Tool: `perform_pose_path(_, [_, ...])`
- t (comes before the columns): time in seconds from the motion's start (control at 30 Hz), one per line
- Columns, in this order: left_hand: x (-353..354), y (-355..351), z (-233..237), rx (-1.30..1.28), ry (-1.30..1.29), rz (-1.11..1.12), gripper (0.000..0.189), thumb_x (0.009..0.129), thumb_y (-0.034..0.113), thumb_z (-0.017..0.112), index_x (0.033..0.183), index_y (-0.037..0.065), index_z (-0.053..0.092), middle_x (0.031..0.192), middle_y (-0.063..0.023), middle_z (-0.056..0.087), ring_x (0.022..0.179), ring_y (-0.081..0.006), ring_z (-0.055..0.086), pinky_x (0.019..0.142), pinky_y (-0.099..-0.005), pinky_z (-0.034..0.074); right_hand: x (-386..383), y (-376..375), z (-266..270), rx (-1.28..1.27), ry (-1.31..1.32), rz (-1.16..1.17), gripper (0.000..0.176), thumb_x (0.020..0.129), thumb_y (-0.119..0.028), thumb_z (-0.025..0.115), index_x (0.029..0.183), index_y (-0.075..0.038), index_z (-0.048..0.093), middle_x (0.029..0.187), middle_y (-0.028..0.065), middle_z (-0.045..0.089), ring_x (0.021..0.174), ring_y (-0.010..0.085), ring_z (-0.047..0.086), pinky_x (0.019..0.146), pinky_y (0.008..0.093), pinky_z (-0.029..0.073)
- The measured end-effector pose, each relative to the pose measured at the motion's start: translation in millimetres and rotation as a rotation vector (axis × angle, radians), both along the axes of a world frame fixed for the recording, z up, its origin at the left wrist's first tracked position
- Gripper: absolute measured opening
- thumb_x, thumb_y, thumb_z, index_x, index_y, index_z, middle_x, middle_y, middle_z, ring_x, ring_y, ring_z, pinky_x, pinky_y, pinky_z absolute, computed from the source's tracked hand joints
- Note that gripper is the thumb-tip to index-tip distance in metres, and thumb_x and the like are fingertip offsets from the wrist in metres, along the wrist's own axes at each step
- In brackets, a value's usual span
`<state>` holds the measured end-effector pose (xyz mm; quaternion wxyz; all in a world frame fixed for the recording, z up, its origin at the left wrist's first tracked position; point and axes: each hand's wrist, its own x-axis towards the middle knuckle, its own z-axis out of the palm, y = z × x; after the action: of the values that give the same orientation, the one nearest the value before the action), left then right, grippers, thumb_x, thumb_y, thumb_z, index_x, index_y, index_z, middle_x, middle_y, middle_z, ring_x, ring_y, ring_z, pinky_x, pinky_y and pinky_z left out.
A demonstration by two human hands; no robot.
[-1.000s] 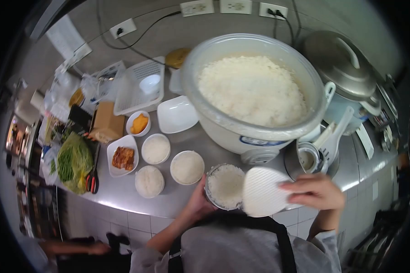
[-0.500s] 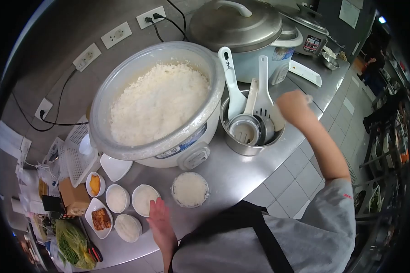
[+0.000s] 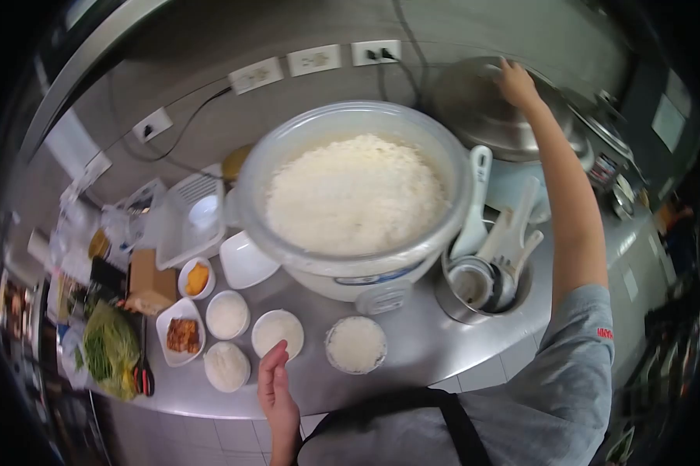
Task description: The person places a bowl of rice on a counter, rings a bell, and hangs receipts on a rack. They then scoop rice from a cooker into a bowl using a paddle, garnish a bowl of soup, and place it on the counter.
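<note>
At the upper right of the frame, your right hand [image 3: 517, 81] is up on the metal lid [image 3: 470, 116], arm stretched long across the worktop. Your fingers lie over the top of that lid. The hand covers the spot and the picture is soft there, so I cannot tell whether you have closed on anything or are only touching metal. What stands under the lid is mostly hidden behind your forearm and the white paddles [image 3: 474, 210].

Down at bottom centre, your left hand [image 3: 276, 388] lies flat and empty on the steel counter [image 3: 420, 342], fingers straight and together. The tips reach the near rim of a small rice bowl [image 3: 278, 332]; touching or just short, it's hard to call.

Just right of that bowl sits a round tub of rice [image 3: 355, 343]. To its left are two more white bowls [image 3: 227, 314], then a plate of browned pieces [image 3: 182, 335] and a little dish of something orange [image 3: 197, 278].

Behind them, filling the middle, is the big cooker pot [image 3: 342, 279], heaped with white rice [image 3: 354, 190]. Between the pot and your right arm stands a steel canister [image 3: 451, 303] holding the paddles, its inside too dim to read.

Far left, the greens [image 3: 109, 346] and red-handled scissors [image 3: 142, 380] are bent and blurred by the lens, and the packets beyond them are unreadable. The right edge falls into darkness, and your grey sleeve [image 3: 575, 365] is cut off at the bottom.
</note>
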<state>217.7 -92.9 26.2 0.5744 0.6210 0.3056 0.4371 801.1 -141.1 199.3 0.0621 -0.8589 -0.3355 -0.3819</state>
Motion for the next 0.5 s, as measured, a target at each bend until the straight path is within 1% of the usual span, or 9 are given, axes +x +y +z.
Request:
perform_pose_path(0.07, [-4.0, -1.9, 1.0, -0.016, 0.036, 0.116, 0.026, 0.087, 0.015, 0.039, 0.106, 0.000, 0.049, 0.113, -0.0119, 0.048, 0.106, -0.0198, 0.044, 0.092, -0.0328, 0.033, 14.0, 9.0, -7.2, -0.060, 0.087, -0.095, 0.047, 0.075, -0.022, 0.054, 0.119, -0.012, 0.040, 0.104, 0.0195, 0.049, 0.097, 0.0353, 0.049, 0.078, 0.0428, 0.042])
perform_pose_path(0.1, [-8.0, -2.5, 0.0, -0.039, 0.078, 0.185, 0.027, 0.087, 0.018, 0.040, 0.104, 0.000, 0.050, 0.111, -0.0123, 0.049, 0.104, -0.0201, 0.046, 0.092, -0.0331, 0.034, 28.9, 12.5, -8.6, -0.054, 0.092, -0.159, 0.039, 0.082, -0.022, 0.042, 0.120, -0.013, 0.040, 0.113, 0.0166, 0.047, 0.104, 0.0318, 0.046, 0.084, 0.0425, 0.040])
perform_pose_path(0.13, [-17.3, 1.6, -4.2, -0.057, 0.080, 0.171, 0.023, 0.087, 0.009, 0.039, 0.106, 0.001, 0.050, 0.108, -0.0082, 0.049, 0.101, -0.0151, 0.044, 0.088, -0.0262, 0.033, 63.8, 10.7, -6.1, -0.041, 0.210, -0.077, 0.038, 0.082, -0.020, 0.041, 0.119, -0.013, 0.040, 0.109, 0.0175, 0.050, 0.102, 0.0307, 0.048, 0.084, 0.0415, 0.040])
perform_pose_path(0.17, [-22.3, 4.2, -5.1, -0.078, 0.070, 0.232, 0.023, 0.087, 0.009, 0.039, 0.106, 0.001, 0.050, 0.108, -0.0082, 0.049, 0.101, -0.0151, 0.044, 0.088, -0.0262, 0.033, 96.1, 6.4, -5.0, -0.066, 0.148, -0.010, 0.037, 0.083, -0.019, 0.040, 0.119, -0.010, 0.040, 0.106, 0.0189, 0.052, 0.099, 0.0310, 0.050, 0.082, 0.0408, 0.040])
perform_pose_path(0.23, [-31.1, 7.5, -5.4, -0.084, 0.121, 0.202, 0.022, 0.087, 0.010, 0.041, 0.105, 0.001, 0.051, 0.102, -0.0061, 0.050, 0.095, -0.0120, 0.045, 0.084, -0.0227, 0.034, 120.6, 4.6, 13.8, -0.177, 0.055, -0.143, 0.035, 0.084, -0.021, 0.039, 0.116, -0.006, 0.042, 0.105, 0.0193, 0.053, 0.098, 0.0341, 0.050, 0.080, 0.0419, 0.040])
perform_pose_path(0.33, [-36.4, 18.2, -19.1, -0.072, 0.111, 0.164, 0.021, 0.087, 0.012, 0.042, 0.103, 0.001, 0.052, 0.097, -0.0044, 0.052, 0.090, -0.0104, 0.047, 0.080, -0.0216, 0.035, 176.1, 6.9, 57.1, 0.015, 0.029, 0.106, 0.037, 0.085, -0.026, 0.038, 0.120, -0.012, 0.040, 0.107, 0.0200, 0.052, 0.097, 0.0369, 0.050, 0.079, 0.0410, 0.041])
perform_pose_path(0.37, [-34.8, 21.5, -23.3, -0.056, 0.103, 0.126, 0.021, 0.087, 0.013, 0.043, 0.102, 0.002, 0.052, 0.096, -0.0041, 0.053, 0.088, -0.0102, 0.048, 0.079, -0.0217, 0.036, 160.0, 5.2, 75.5, 0.042, 0.057, 0.350, 0.037, 0.086, -0.025, 0.038, 0.122, -0.015, 0.038, 0.109, 0.0184, 0.051, 0.098, 0.0373, 0.049, 0.079, 0.0408, 0.041])
perform_pose_path(0.43, [-23.9, 24.2, -22.2, -0.071, 0.068, 0.041, 0.021, 0.087, 0.013, 0.043, 0.103, 0.002, 0.051, 0.096, -0.0043, 0.053, 0.087, -0.0102, 0.049, 0.077, -0.0222, 0.038, 58.8, 21.0, 88.3, -0.037, 0.120, 0.241, 0.035, 0.086, -0.020, 0.038, 0.121, -0.015, 0.039, 0.113, 0.0164, 0.049, 0.100, 0.0349, 0.049, 0.081, 0.0382, 0.041])
perform_pose_path(0.5, [-10.7, 24.6, -18.5, -0.059, 0.030, -0.038, 0.021, 0.087, 0.013, 0.044, 0.104, 0.002, 0.051, 0.097, -0.0046, 0.054, 0.088, -0.0103, 0.050, 0.077, -0.0225, 0.039, -16.4, 30.6, 85.2, -0.081, 0.019, 0.628, 0.034, 0.086, -0.016, 0.041, 0.120, -0.013, 0.041, 0.115, 0.0153, 0.049, 0.103, 0.0310, 0.048, 0.084, 0.0355, 0.039])
